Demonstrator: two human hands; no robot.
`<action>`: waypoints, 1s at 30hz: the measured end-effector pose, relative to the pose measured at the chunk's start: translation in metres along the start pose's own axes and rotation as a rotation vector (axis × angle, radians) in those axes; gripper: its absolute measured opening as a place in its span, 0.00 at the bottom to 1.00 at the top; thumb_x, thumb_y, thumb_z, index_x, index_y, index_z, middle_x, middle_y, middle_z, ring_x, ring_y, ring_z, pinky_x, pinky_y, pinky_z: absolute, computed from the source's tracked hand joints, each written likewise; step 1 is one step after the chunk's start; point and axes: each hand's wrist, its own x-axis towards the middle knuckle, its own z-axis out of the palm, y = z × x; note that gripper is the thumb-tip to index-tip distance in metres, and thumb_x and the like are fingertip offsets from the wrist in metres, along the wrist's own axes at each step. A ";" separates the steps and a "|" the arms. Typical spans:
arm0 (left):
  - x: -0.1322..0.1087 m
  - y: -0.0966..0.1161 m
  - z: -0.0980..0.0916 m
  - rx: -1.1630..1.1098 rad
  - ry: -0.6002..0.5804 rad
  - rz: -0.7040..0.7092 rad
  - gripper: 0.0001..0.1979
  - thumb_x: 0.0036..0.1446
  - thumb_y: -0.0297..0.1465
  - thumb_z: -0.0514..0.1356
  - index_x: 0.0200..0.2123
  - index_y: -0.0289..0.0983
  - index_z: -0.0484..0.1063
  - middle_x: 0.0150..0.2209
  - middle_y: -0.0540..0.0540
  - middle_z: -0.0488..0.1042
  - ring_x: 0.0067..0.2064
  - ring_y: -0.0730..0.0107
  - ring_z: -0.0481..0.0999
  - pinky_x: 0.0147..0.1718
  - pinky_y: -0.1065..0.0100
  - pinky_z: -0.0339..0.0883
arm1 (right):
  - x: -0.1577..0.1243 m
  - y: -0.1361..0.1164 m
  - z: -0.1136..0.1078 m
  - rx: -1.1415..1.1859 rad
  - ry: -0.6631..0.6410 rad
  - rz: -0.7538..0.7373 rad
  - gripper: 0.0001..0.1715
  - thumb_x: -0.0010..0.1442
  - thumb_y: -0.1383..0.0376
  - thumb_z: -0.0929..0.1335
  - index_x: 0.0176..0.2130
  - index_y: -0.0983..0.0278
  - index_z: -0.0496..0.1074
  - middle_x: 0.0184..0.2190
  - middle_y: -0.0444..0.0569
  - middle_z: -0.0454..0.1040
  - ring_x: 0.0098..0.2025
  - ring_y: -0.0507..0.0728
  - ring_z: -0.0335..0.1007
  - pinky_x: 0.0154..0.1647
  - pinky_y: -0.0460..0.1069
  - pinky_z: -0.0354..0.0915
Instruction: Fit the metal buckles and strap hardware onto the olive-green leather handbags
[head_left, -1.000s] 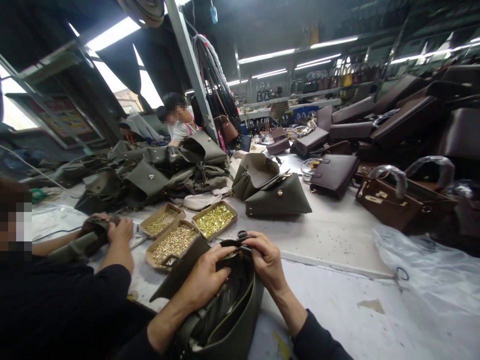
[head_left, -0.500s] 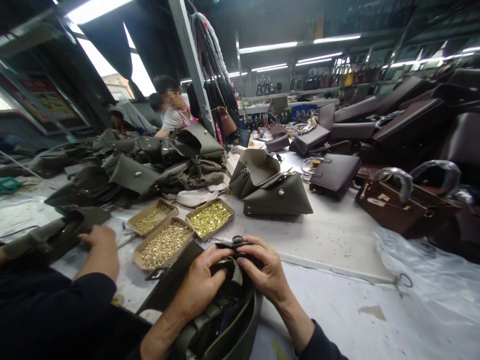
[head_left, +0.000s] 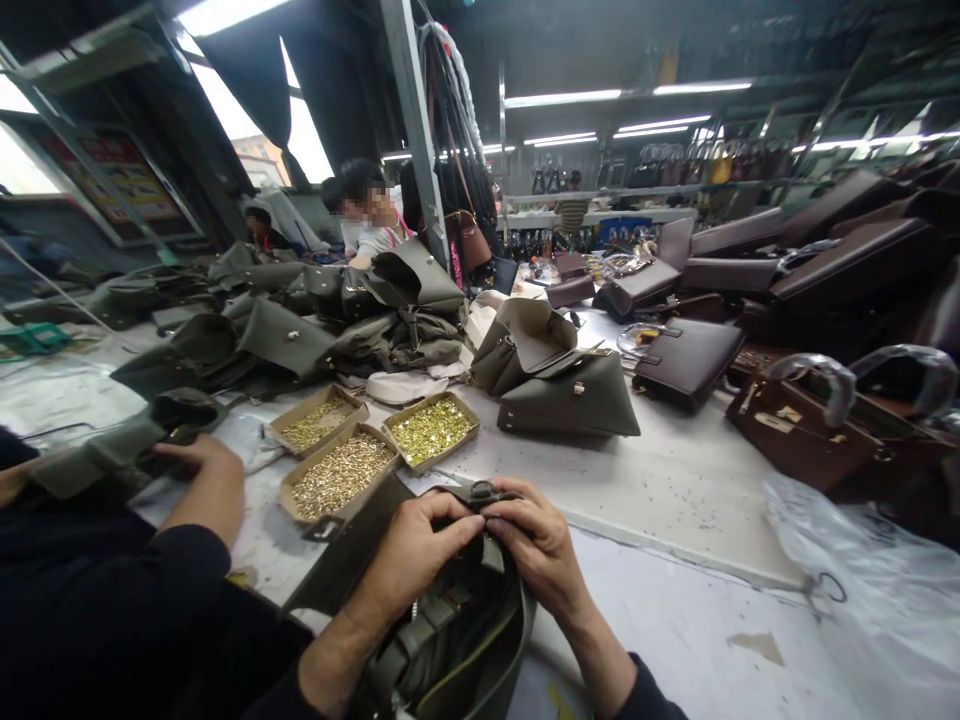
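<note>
Olive-green handbag, open-mouthed, smooth leather with strap folds inside, lying at the near edge of the white table. Top rim pinched by left hand and right hand, fingers of both clenched around a small dark fitting there. Just beyond, three cardboard trays of brass rivets.

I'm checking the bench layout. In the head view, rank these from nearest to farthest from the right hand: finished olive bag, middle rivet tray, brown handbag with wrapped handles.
From the right hand:
1. Middle rivet tray, left.
2. Finished olive bag, straight behind.
3. Brown handbag with wrapped handles, far right.
</note>
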 end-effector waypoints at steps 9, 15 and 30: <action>-0.010 0.003 0.016 0.005 -0.091 0.103 0.22 0.51 0.24 0.56 0.48 0.39 0.80 0.45 0.46 0.83 0.47 0.59 0.80 0.51 0.63 0.71 | -0.003 0.004 0.002 0.016 0.041 0.093 0.09 0.67 0.61 0.70 0.42 0.56 0.82 0.48 0.53 0.78 0.56 0.61 0.73 0.56 0.55 0.70; -0.011 0.003 0.020 -0.163 -0.120 0.080 0.18 0.58 0.28 0.58 0.48 0.37 0.81 0.43 0.46 0.84 0.46 0.59 0.80 0.48 0.64 0.73 | -0.005 0.005 0.003 0.030 0.047 0.096 0.09 0.68 0.61 0.70 0.44 0.56 0.82 0.51 0.53 0.77 0.56 0.61 0.74 0.59 0.56 0.70; -0.013 -0.003 0.024 -0.311 0.097 0.047 0.16 0.61 0.40 0.61 0.43 0.37 0.82 0.41 0.43 0.84 0.43 0.57 0.81 0.45 0.63 0.74 | -0.024 0.026 0.006 0.004 0.078 0.233 0.30 0.72 0.56 0.64 0.70 0.49 0.58 0.60 0.49 0.75 0.61 0.61 0.72 0.62 0.57 0.70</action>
